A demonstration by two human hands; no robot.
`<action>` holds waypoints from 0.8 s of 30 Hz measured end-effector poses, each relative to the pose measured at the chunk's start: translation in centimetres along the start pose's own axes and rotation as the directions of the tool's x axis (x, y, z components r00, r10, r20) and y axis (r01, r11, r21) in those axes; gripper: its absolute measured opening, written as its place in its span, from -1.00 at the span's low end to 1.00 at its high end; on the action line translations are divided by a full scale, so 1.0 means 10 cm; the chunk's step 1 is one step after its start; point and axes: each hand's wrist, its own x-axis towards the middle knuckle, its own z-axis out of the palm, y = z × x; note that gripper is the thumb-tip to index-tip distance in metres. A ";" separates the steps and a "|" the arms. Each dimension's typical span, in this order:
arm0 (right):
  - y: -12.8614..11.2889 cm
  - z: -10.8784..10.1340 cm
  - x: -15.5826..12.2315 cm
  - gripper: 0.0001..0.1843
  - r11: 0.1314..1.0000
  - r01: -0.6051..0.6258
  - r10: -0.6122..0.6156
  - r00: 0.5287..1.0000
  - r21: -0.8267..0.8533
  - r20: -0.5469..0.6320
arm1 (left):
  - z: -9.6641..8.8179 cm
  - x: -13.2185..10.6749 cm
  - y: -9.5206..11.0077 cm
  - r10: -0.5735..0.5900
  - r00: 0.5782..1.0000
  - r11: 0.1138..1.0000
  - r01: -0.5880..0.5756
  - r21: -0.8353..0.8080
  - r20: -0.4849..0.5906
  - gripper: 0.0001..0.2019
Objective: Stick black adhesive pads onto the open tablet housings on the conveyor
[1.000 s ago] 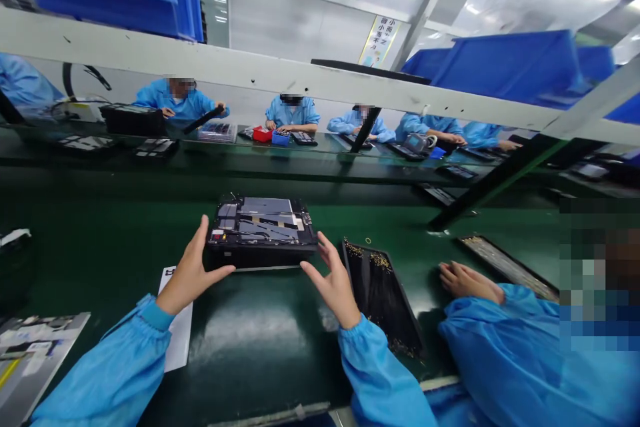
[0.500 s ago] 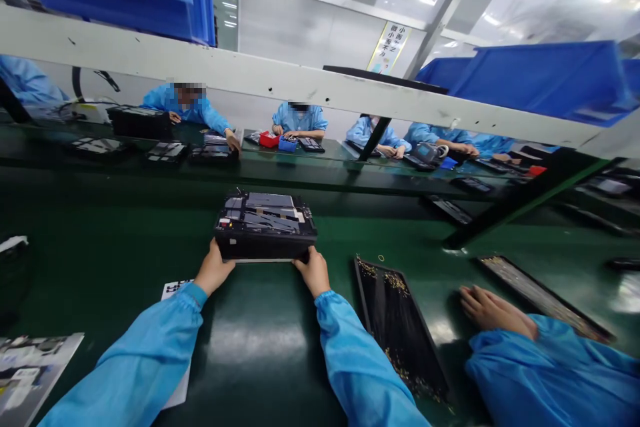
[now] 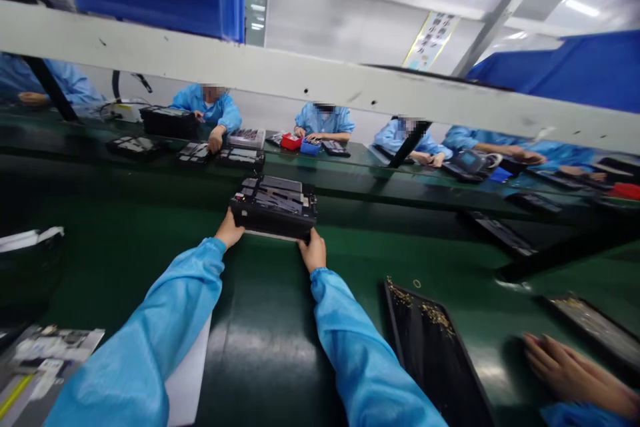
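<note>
A black block that looks like a stack of trays (image 3: 274,217) is in front of me, with flat grey and black electronic parts lying on its top. My left hand (image 3: 231,229) is closed on its near left corner. At the near right corner my right hand (image 3: 313,251) grips it the same way, fingers partly hidden beneath. A thin pale layer shows along the bottom near edge. Whether the stack rests on the green table (image 3: 270,320) or is slightly lifted, I cannot tell.
Right of me lies a black tray (image 3: 435,353) with small gold-coloured pieces; a co-worker's hand (image 3: 570,370) rests beyond it. A white sheet (image 3: 190,373) is under my left arm. A white shelf beam (image 3: 290,67) crosses above. Co-workers sit behind a line of trays (image 3: 240,157).
The stack and both hands have moved farther from me, toward the back of the table. My view has turned left, so the surroundings shift right. Both hands keep their grip.
</note>
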 end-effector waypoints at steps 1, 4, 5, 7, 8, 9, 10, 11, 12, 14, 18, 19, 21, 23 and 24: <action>0.00 -0.02 -0.06 -0.47 1.000 0.007 -0.007 1.000 0.015 -0.019 | -0.05 -0.12 0.06 0.004 1.000 1.000 -0.004 0.011 -0.006 -0.41; -0.07 -0.11 -0.36 -0.56 0.997 0.005 0.001 0.996 0.072 -0.088 | -0.28 -0.77 0.28 0.051 0.999 0.998 -0.051 0.044 -0.010 -0.34; -0.12 -0.14 -0.50 -0.61 0.995 0.008 0.001 0.996 0.099 -0.094 | -0.38 -1.05 0.36 0.081 0.997 0.995 -0.081 0.054 -0.001 -0.39; -0.28 -0.18 -0.82 -0.71 0.985 0.041 -0.031 0.998 0.165 -0.061 | -0.59 -1.65 0.46 0.141 0.990 0.987 -0.142 0.080 0.013 -0.54; -0.38 -0.20 -0.98 -0.76 0.977 0.072 -0.069 0.997 0.200 -0.024 | -0.68 -1.92 0.45 0.171 0.985 0.976 -0.173 0.133 0.028 -0.61; -0.51 -0.20 -1.13 -0.81 0.966 0.109 -0.118 0.993 0.235 0.024 | -0.77 -2.15 0.41 0.159 0.987 0.972 -0.159 0.173 0.014 -0.66; -0.64 -0.19 -1.27 -0.84 0.952 0.148 -0.174 0.982 0.268 0.077 | -0.84 -2.33 0.33 0.137 0.990 0.971 -0.129 0.200 -0.027 -0.66; -0.78 -0.17 -1.39 -0.85 0.937 0.183 -0.229 0.965 0.297 0.131 | -0.89 -2.46 0.23 0.093 0.993 0.980 -0.078 0.185 -0.077 -0.65; -0.92 -0.14 -1.49 -0.86 0.924 0.210 -0.277 0.944 0.321 0.179 | -0.93 -2.55 0.11 0.028 0.992 0.992 -0.012 0.125 -0.127 -0.63; -1.16 -0.03 -1.61 -0.82 0.905 0.236 -0.335 0.908 0.355 0.251 | -0.96 -2.61 -0.10 -0.111 0.979 0.993 0.102 -0.056 -0.174 -0.58; -1.50 0.18 -1.67 -0.78 0.880 0.197 -0.344 0.892 0.432 0.294 | -0.94 -2.62 -0.20 -0.263 0.960 0.920 0.218 -0.327 -0.101 -0.49; -1.55 0.20 -1.68 -0.79 0.868 0.178 -0.342 0.891 0.464 0.298 | -0.93 -2.63 -0.17 -0.290 0.955 0.888 0.243 -0.390 -0.064 -0.47; -1.62 0.18 -1.72 -0.79 0.833 0.139 -0.344 0.888 0.536 0.305 | -0.92 -2.65 -0.10 -0.338 0.941 0.803 0.297 -0.517 0.015 -0.46; -1.66 0.08 -1.76 -0.78 0.798 0.109 -0.350 0.884 0.593 0.310 | -0.91 -2.66 -0.05 -0.376 0.924 0.709 0.336 -0.620 0.071 -0.48; -1.67 0.02 -1.78 -0.79 0.782 0.099 -0.356 0.881 0.615 0.311 | -0.90 -2.66 -0.04 -0.392 0.916 0.666 0.350 -0.658 0.091 -0.49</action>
